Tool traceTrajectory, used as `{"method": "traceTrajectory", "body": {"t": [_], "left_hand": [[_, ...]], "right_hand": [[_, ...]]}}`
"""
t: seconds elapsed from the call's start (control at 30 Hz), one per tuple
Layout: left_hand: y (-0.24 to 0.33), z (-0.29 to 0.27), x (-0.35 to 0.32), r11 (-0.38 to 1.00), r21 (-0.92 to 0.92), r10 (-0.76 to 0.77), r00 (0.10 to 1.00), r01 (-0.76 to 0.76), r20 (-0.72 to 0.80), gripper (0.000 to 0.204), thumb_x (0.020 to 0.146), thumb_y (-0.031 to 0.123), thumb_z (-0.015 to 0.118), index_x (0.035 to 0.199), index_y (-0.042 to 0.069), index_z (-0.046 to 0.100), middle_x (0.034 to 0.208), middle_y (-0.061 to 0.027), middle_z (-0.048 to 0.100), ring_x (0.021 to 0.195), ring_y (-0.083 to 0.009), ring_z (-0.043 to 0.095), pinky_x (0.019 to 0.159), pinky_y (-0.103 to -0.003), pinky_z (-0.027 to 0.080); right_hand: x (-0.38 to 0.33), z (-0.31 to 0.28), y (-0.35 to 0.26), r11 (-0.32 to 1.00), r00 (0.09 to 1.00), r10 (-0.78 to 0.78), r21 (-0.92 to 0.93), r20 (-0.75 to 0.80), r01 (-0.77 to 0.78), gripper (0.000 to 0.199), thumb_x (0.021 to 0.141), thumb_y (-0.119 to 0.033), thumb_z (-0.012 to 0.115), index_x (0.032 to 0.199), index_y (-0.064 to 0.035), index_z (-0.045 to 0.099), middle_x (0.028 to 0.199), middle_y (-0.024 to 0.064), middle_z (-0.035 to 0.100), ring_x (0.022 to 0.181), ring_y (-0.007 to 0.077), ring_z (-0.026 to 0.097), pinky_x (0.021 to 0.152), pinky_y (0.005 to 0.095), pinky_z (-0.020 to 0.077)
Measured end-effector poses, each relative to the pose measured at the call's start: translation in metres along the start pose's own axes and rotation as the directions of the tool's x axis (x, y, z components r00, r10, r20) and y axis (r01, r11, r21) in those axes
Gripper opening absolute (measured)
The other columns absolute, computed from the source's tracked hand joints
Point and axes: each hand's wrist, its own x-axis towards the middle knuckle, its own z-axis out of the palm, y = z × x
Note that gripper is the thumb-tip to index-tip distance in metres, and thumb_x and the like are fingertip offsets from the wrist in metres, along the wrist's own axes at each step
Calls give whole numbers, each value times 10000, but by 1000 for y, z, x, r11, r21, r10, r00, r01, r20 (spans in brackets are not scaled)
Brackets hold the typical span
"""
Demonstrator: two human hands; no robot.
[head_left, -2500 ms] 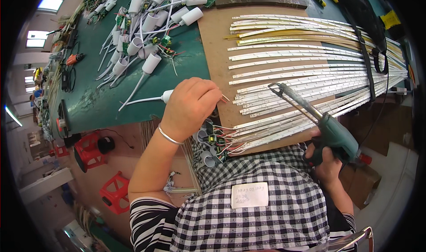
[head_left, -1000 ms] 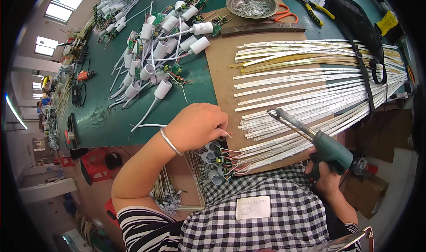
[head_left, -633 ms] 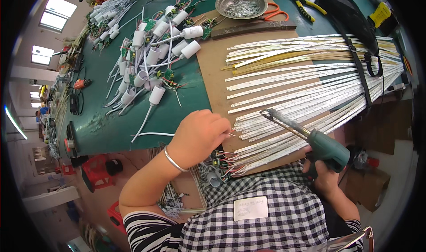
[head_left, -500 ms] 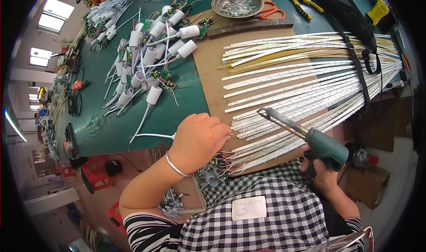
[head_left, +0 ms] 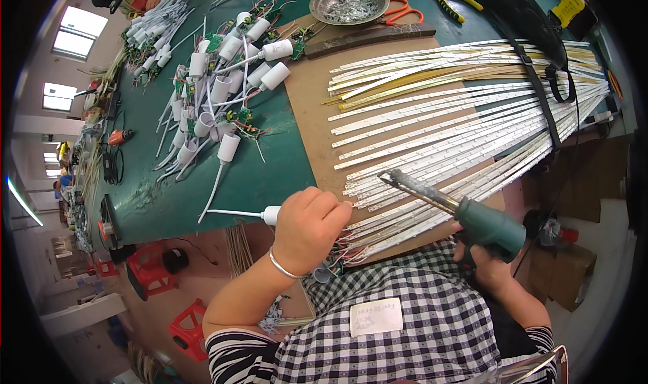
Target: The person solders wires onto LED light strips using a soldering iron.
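My left hand [head_left: 312,225] is closed in a pinch at the left ends of the white LED strips [head_left: 405,170]. What its fingertips hold is hidden. Beside its knuckles a white plastic cap [head_left: 270,215] with a white cable pokes out, partly covered by the hand. My right hand [head_left: 491,266] is wrapped round the handle of a green soldering gun [head_left: 489,227], whose long metal tip hangs over the strips, a little right of my left fingers. Below the left hand, red wires [head_left: 352,252] and a grey-white cap [head_left: 322,274] lie near my lap.
White caps with circuit boards and cables [head_left: 219,90] are heaped on the green table [head_left: 283,141]. Behind the brown board are a metal bowl [head_left: 349,4] of scraps, orange scissors [head_left: 403,11], pliers [head_left: 451,2] and a black mesh bag [head_left: 516,12]. Red stools [head_left: 152,272] stand on the floor.
My left hand has shifted slightly right and down along the strip ends, showing more of the white cap. The soldering gun's tip has come a little left and lower. The whole view has moved slightly.
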Motion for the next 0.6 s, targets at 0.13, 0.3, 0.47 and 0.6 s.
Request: {"method": "traceTrajectory", "body": {"t": [0.13, 0.3, 0.47, 0.6], "left_hand": [[1, 4, -4, 1000, -14, 12, 1000, -12, -22, 174, 654, 33, 673, 826, 57, 663, 701, -29, 559, 637, -215, 544, 556, -331, 450], [0, 3, -5, 999, -9, 31, 999, -31, -17, 205, 648, 31, 666, 851, 52, 672, 726, -30, 582, 643, -216, 556, 560, -327, 453], [-3, 3, -6, 997, -40, 68, 993, -72, -99, 215, 649, 45, 655, 861, 56, 683, 765, -29, 622, 669, -210, 579, 576, -329, 458], [-5, 5, -5, 995, -51, 77, 991, -83, -110, 202, 652, 56, 655, 851, 59, 684, 770, -25, 628, 670, -206, 578, 580, -331, 457]], "right_hand": [[-4, -11, 11, 995, 992, 2, -97, 124, 10, 326, 818, -82, 648, 1120, 9, 567, 963, 103, 641, 687, 171, 632, 691, 307, 503], [-9, -14, 8, 966, 988, 74, -256, 135, -37, 291, 780, -85, 680, 1061, -25, 630, 1011, 106, 650, 865, 238, 628, 847, 374, 460], [-9, -6, -5, 982, 992, 70, -182, 107, -49, 325, 773, -109, 695, 1089, -51, 648, 1075, 100, 653, 1034, 287, 575, 941, 392, 409], [-6, -4, -11, 966, 987, 108, -247, 117, -77, 340, 773, -126, 697, 1105, -66, 652, 1090, 93, 653, 1020, 286, 590, 911, 387, 442]]}}
